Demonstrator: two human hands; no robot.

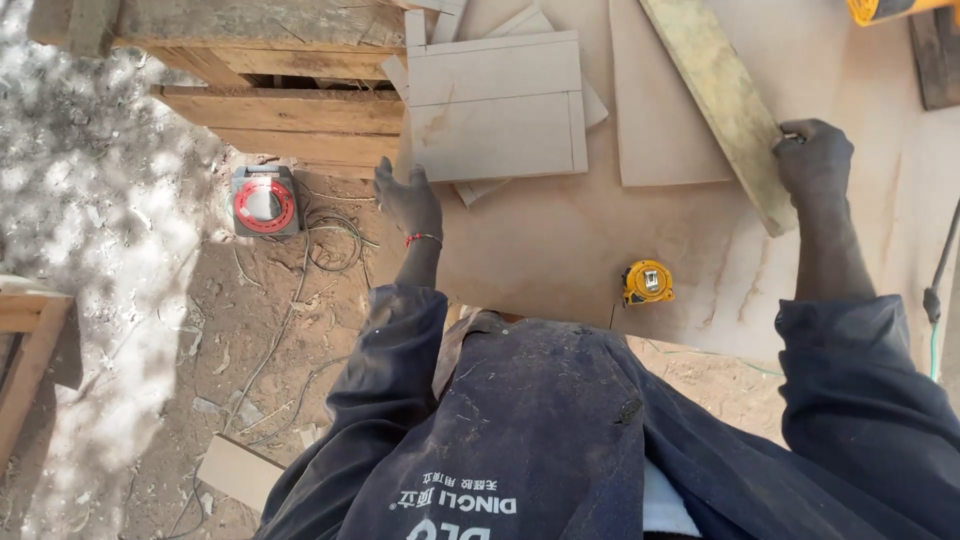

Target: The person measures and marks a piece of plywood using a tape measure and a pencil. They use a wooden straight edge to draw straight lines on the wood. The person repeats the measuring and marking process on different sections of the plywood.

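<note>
Tape measure (648,282), yellow, lies nearest me on the board (560,250), close to its near edge, with bare sheet all round it. My left hand (408,200) rests open at the board's left edge, fingers spread, holding nothing. My right hand (815,160) is closed on the near end of a plank (715,95), whose long axis slants away up-left toward the far edge. Between my hands lie flat cut panels (495,105), stacked and overlapping. Left of the board, a red-and-grey cable reel (264,201) sits on the dirt beside a wooden pallet (290,110).
</note>
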